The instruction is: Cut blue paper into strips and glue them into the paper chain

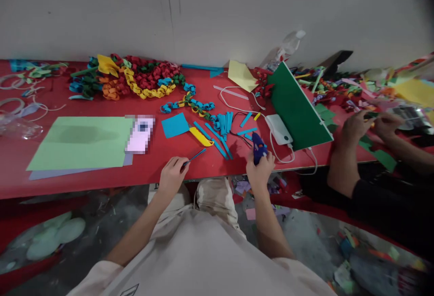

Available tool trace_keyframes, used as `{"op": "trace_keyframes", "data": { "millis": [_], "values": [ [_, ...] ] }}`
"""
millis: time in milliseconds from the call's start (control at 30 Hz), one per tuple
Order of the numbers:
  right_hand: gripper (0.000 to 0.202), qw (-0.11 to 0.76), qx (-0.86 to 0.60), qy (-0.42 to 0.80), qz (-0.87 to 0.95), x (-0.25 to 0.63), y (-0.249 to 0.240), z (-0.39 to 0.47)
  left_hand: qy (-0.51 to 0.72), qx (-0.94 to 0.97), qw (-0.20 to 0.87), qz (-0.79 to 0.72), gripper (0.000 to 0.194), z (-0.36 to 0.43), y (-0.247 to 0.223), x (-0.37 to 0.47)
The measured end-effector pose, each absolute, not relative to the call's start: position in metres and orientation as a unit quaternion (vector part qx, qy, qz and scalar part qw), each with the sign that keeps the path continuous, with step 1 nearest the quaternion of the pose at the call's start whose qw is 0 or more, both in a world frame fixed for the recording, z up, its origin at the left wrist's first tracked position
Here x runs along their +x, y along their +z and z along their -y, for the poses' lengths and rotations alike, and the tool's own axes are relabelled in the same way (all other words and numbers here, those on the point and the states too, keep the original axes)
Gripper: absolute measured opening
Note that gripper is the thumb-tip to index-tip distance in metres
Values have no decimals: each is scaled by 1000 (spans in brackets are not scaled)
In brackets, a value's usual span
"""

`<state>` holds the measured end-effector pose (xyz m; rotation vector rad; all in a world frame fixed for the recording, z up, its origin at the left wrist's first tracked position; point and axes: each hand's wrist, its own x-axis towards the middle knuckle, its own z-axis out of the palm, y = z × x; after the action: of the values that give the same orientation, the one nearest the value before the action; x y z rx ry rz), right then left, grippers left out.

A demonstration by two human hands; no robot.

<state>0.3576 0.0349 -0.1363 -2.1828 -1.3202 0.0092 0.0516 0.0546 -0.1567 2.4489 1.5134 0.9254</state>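
My left hand (172, 173), near the table's front edge, pinches one end of a narrow blue paper strip (197, 153) that points right and slightly upward. My right hand (260, 168) is wrapped round a dark blue glue gun (259, 146), its front facing away from me. Between the hands and a little farther back lies a yellow utility knife (201, 137), partly over a blue paper square (175, 125). Loose blue strips (217, 141) lie beside it. Behind them a blue, yellow and green paper-link chain (191, 102) rests on the red table (149, 106).
Left are a light green sheet (77, 142) and a phone (139, 134). A heap of coloured paper chains (125, 77) sits against the wall. Right, a white power bank (278, 129) with cables lies before a leaning green board (298, 110). Another person's hands (371, 124) work beyond it.
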Motion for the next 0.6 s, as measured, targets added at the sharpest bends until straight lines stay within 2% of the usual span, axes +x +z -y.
{"op": "trace_keyframes", "data": {
  "millis": [200, 333, 600],
  "values": [
    [43, 279, -724, 67, 627, 329, -115, -3, 295, 824, 79, -477, 19, -48, -159, 50],
    [44, 284, -722, 65, 627, 324, -116, 2, 280, 840, 76, -457, 26, -39, -161, 49],
    [42, 288, -718, 79, 629, 326, -126, 11, 263, 836, 90, -474, 24, -35, -152, 56]
  ]
}}
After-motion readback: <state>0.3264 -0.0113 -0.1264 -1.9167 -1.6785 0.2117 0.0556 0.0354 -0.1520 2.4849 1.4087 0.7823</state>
